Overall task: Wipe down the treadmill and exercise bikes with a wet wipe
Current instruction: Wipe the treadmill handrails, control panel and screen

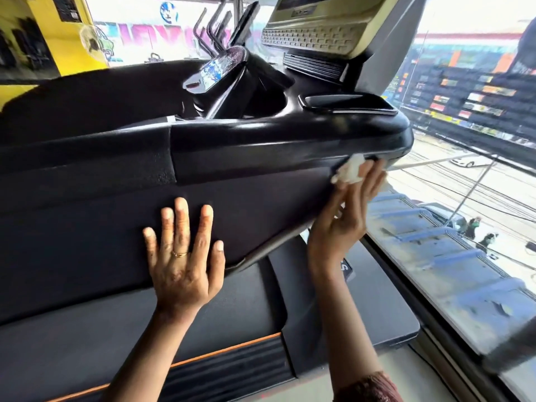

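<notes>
Under right end of treadmill console (290, 134), r. hand (345, 216) grips wet wipe (349, 169); console edge runs left-right, rest lies leftward. L. hand (182, 256) flat, fingers spread, on panel (87, 227).

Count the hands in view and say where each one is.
2. The left hand lies flat on the treadmill's dark front panel; the right hand holds a white wipe against the underside of the console, at its right end.
</notes>
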